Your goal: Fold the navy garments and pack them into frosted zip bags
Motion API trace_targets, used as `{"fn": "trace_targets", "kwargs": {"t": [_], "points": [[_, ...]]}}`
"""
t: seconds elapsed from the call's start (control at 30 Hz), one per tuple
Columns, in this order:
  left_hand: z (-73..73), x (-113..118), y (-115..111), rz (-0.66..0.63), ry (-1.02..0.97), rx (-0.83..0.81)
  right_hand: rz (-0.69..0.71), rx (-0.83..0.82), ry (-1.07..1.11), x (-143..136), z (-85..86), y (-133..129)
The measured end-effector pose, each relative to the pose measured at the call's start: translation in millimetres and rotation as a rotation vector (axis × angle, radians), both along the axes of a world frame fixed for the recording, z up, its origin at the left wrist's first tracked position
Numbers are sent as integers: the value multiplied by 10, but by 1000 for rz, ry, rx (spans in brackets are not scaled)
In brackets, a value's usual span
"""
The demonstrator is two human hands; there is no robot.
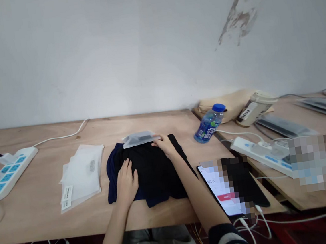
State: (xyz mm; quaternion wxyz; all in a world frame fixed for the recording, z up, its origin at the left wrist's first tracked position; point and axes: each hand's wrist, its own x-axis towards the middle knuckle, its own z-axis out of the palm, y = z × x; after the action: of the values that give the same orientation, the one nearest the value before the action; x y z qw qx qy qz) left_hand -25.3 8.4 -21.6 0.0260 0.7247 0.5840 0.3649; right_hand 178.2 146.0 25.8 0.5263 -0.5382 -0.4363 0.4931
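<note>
A stack of dark cloth [157,167], black over navy blue, lies on the wooden table in front of me. My left hand [126,181] rests flat on its left part, fingers stretched out. At the far edge of the cloth, a translucent plastic bag [139,138] with something dark inside is tilted up. My right hand [163,144] grips this bag's right corner between thumb and fingers, just over the black cloth. To the left of the cloth, several flat translucent plastic bags [82,171] with white labels lie overlapping.
A white power strip [9,172] with plugs sits at far left, another [261,155] at right. A blue-capped bottle [210,123] and a coffee cup [255,108] stand back right. A lit phone [218,191] and a dark device [259,189] lie near the front edge among cables.
</note>
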Motion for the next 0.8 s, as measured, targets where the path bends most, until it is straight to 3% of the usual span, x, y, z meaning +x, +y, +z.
{"fn": "trace_targets", "kwargs": {"t": [0.13, 0.3, 0.63, 0.8], "points": [[16, 1, -1, 1, 13, -3, 90, -29, 73, -162, 29, 95], [22, 4, -2, 0, -1, 2, 22, 88, 136, -259, 97, 217], [1, 5, -1, 2, 0, 4, -110, 404, 162, -210, 670, 508], [-3, 8, -5, 6, 6, 3, -156, 384, -43, -133, 709, 645]]}}
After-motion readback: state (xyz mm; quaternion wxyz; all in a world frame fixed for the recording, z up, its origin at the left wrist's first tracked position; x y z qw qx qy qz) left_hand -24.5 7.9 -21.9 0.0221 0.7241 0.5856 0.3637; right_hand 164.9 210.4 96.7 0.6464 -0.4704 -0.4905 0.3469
